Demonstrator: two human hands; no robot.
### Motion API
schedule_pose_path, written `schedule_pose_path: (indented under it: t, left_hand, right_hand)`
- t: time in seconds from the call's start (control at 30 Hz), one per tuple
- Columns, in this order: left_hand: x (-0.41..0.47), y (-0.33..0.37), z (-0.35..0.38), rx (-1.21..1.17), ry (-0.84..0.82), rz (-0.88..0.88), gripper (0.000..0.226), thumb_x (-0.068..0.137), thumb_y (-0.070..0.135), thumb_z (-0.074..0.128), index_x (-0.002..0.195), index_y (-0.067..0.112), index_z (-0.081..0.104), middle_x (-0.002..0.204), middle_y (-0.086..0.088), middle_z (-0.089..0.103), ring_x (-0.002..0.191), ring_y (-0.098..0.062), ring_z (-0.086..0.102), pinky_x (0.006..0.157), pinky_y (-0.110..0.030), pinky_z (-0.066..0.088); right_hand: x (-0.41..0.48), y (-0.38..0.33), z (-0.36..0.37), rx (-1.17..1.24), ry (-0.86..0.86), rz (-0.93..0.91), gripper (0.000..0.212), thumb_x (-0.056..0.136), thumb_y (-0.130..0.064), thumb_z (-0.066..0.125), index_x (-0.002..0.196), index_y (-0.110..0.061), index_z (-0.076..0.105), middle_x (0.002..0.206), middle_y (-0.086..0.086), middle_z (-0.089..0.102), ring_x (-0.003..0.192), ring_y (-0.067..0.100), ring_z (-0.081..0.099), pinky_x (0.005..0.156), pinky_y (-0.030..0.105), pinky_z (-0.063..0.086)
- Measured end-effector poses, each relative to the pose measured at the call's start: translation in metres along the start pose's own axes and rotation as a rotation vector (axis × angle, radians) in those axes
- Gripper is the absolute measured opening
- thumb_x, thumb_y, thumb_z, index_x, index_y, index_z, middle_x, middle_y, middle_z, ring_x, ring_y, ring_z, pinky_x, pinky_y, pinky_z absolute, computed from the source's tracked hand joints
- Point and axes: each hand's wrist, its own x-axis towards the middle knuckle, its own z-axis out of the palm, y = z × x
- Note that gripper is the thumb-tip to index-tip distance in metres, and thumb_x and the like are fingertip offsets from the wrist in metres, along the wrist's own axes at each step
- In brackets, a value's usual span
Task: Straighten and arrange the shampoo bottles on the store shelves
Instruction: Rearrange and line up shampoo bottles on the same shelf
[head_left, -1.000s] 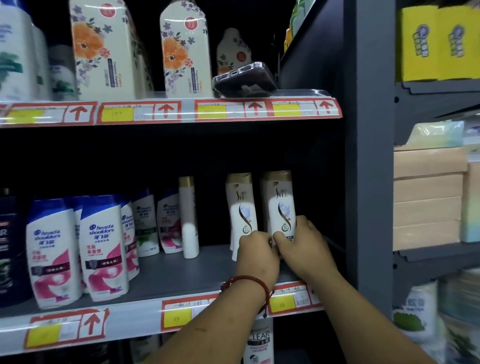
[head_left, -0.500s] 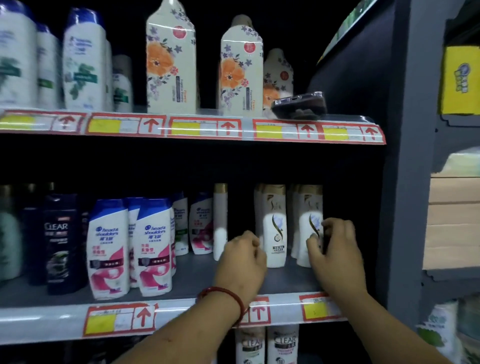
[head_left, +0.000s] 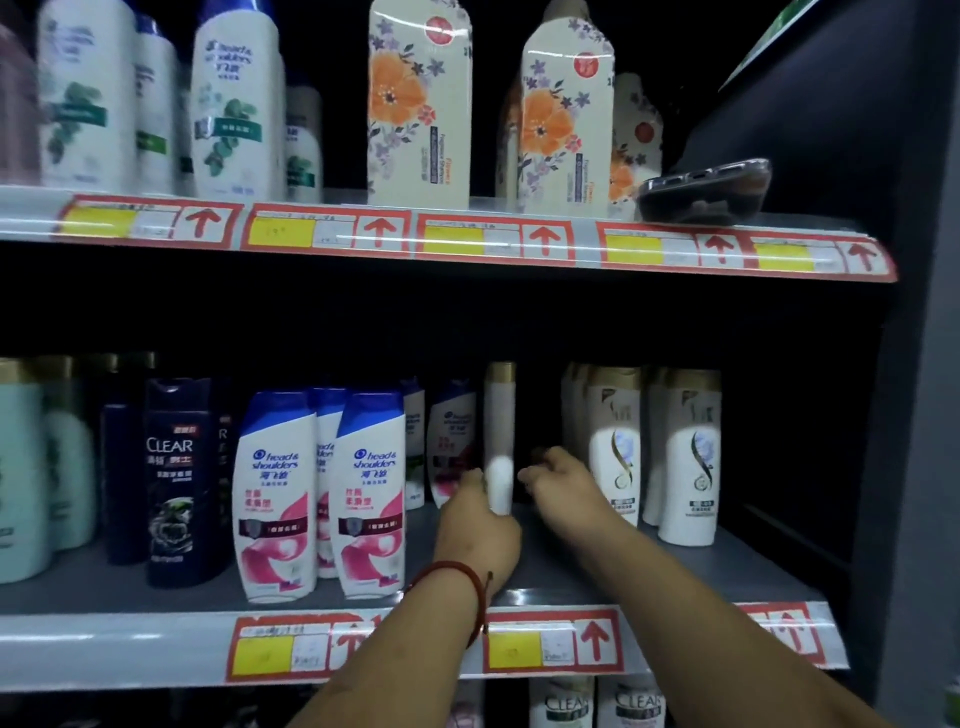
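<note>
The grey middle shelf (head_left: 701, 571) spans the frame, with the upper shelf (head_left: 31, 208) at 12 o'clock. Both are edged with red-and-yellow price labels (head_left: 550, 644). Two tall floral shampoo bottles (head_left: 418, 104) stand upright on the upper shelf. On the middle shelf, pink Head & Shoulders bottles (head_left: 371, 493) stand at 9 o'clock of the hands, with a dark Clear bottle (head_left: 174, 483) further that way. Gold-capped white bottles (head_left: 691, 457) stand at 3 o'clock, faces forward. Between these groups a slim white bottle (head_left: 500, 415) stands upright, set back from the edge. The left hand (head_left: 478, 530) grips its base, thumb on its 9 o'clock side. The right hand (head_left: 563, 486) is just at its 3 o'clock, fingers loosely curled, holding nothing. A phone (head_left: 706, 189) lies on the upper shelf at 2 o'clock. A red cord bracelet (head_left: 457, 574) circles the left wrist.
</note>
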Motion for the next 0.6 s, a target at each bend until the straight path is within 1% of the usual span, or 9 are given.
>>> schedule_pose_path:
  t: [0.07,0.1,0.17,0.23,0.33,0.4,0.47,0.53,0.6]
  left_hand:
    - [0.001,-0.002,-0.001,-0.114,-0.002,-0.003,0.032,0.091,0.003,0.051,0.097,0.035,0.053,0.098,0.007,0.061,0.1,-0.019,0.061,0.085,-0.024,0.044]
    - [0.001,-0.002,-0.002,-0.159,0.008,-0.006,0.034,0.092,0.001,0.049,0.091,0.035,0.049,0.094,0.01,0.06,0.098,-0.017,0.06,0.082,-0.023,0.043]
    - [0.001,-0.001,-0.001,-0.22,0.03,-0.012,0.031,0.092,-0.002,0.046,0.1,0.028,0.047,0.096,0.008,0.06,0.097,-0.015,0.059,0.083,-0.022,0.04]
    - [0.003,0.0,-0.001,-0.209,0.071,-0.005,0.033,0.093,-0.001,0.046,0.113,0.025,0.047,0.107,0.001,0.059,0.098,-0.015,0.055,0.085,-0.022,0.039]
    - [0.002,-0.002,-0.002,-0.225,0.071,0.004,0.034,0.093,0.004,0.054,0.115,0.03,0.053,0.109,0.005,0.063,0.099,-0.014,0.061,0.086,-0.028,0.048]
    - [0.0,-0.002,-0.004,-0.312,0.015,-0.004,0.043,0.088,-0.002,0.058,0.118,0.028,0.057,0.104,0.005,0.067,0.097,-0.015,0.065,0.087,-0.032,0.055]
    - [-0.002,0.0,-0.007,-0.386,-0.052,-0.008,0.048,0.083,-0.011,0.062,0.119,0.021,0.06,0.101,0.004,0.069,0.095,-0.015,0.067,0.083,-0.031,0.058]
    - [-0.005,0.003,-0.012,-0.408,-0.132,0.002,0.043,0.08,-0.013,0.068,0.114,0.013,0.066,0.1,-0.001,0.073,0.093,-0.018,0.07,0.081,-0.031,0.059]
    - [-0.009,0.007,-0.014,-0.383,-0.225,0.029,0.036,0.077,-0.006,0.077,0.109,0.011,0.071,0.098,-0.004,0.076,0.091,-0.017,0.073,0.081,-0.029,0.059]
  right_hand:
    - [0.006,0.001,0.009,0.015,0.022,0.014,0.023,0.088,-0.022,0.064,0.108,-0.012,0.058,0.098,0.006,0.066,0.09,0.018,0.063,0.077,0.033,0.051]
    - [0.008,0.002,0.011,0.014,0.045,0.012,0.026,0.085,-0.025,0.068,0.106,-0.012,0.058,0.098,0.006,0.067,0.09,0.02,0.065,0.077,0.033,0.054]
    - [0.01,0.002,0.012,0.037,0.073,0.002,0.029,0.081,-0.022,0.075,0.102,-0.01,0.058,0.097,0.009,0.069,0.09,0.024,0.068,0.082,0.041,0.058]
    - [0.009,0.002,0.009,0.04,0.042,-0.014,0.03,0.081,-0.017,0.079,0.1,-0.01,0.057,0.098,0.011,0.07,0.091,0.026,0.07,0.085,0.047,0.058]
    - [0.002,-0.002,0.004,0.005,-0.079,-0.048,0.025,0.088,-0.01,0.072,0.109,-0.01,0.057,0.106,0.011,0.071,0.097,0.024,0.07,0.09,0.045,0.057]
    - [-0.005,-0.005,-0.003,-0.054,-0.12,-0.072,0.025,0.092,-0.01,0.067,0.114,-0.011,0.056,0.11,0.009,0.07,0.1,0.023,0.069,0.093,0.044,0.056]
    - [-0.014,-0.005,-0.014,-0.107,-0.141,-0.089,0.023,0.094,-0.013,0.064,0.116,-0.012,0.055,0.111,0.006,0.069,0.102,0.021,0.067,0.095,0.043,0.055]
    - [-0.023,-0.007,-0.029,-0.134,-0.161,-0.091,0.022,0.095,-0.013,0.063,0.116,-0.012,0.055,0.114,0.006,0.068,0.106,0.02,0.066,0.097,0.043,0.053]
    - [-0.033,-0.009,-0.048,-0.157,-0.189,-0.092,0.021,0.096,-0.011,0.062,0.115,-0.012,0.055,0.116,0.007,0.068,0.108,0.021,0.065,0.098,0.044,0.053]
